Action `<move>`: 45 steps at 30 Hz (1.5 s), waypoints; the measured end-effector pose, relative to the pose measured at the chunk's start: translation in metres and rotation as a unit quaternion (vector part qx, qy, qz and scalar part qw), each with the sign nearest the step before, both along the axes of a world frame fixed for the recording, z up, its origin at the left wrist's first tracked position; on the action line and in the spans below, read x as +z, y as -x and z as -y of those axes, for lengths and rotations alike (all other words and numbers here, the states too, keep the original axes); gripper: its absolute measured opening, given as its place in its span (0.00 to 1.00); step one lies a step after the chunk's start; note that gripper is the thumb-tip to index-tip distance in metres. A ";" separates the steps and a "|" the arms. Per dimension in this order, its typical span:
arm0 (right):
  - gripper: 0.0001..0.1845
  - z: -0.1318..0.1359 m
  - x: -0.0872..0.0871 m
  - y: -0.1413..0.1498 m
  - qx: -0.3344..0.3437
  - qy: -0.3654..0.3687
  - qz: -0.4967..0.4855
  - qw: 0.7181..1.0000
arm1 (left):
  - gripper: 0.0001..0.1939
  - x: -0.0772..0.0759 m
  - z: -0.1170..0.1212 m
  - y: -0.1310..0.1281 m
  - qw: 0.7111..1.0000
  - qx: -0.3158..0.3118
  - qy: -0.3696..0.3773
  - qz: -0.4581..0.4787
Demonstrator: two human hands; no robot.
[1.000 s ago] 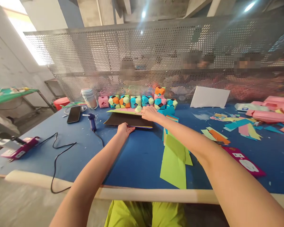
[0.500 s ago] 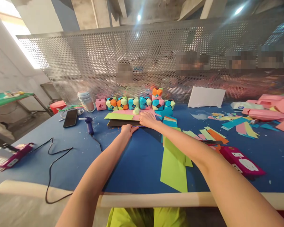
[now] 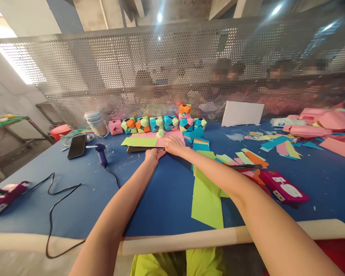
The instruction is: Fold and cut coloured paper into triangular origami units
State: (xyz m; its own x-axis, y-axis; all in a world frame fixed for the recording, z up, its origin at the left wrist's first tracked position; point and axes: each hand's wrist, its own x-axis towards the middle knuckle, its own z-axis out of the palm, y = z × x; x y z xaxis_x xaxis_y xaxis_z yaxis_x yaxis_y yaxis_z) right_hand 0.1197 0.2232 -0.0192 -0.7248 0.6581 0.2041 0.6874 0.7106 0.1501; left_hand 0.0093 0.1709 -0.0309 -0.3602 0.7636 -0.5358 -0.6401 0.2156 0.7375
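A layered pile of coloured paper lies at the middle of the table, with a green sheet (image 3: 139, 142) over pink paper (image 3: 161, 142) and a dark sheet (image 3: 140, 148) beneath. My left hand (image 3: 154, 154) is at the front edge of this paper stack, fingers closed on it. Bent over the right part of the stack, my right hand (image 3: 174, 145) grips its front edge from above. Its fingertips are partly hidden. A small pale green folded piece (image 3: 160, 133) rests on top of the pink paper.
Behind stands a row of folded paper balls (image 3: 156, 124). Left are a glue gun (image 3: 101, 154), phone (image 3: 77, 146) and bottle (image 3: 96, 123). Right are green sheets (image 3: 207, 203), scissors (image 3: 247, 167), a magenta power strip (image 3: 284, 188) and paper scraps (image 3: 281, 147).
The front edge of the stack has come down, so less of the dark sheet shows. My hands stay close together there. The view has shifted slightly, and the scissors show more.
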 end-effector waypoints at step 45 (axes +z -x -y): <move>0.12 0.072 0.087 -0.287 -0.263 0.130 -0.332 0.896 | 0.18 0.015 0.081 -0.097 0.407 -0.379 -0.345 -0.756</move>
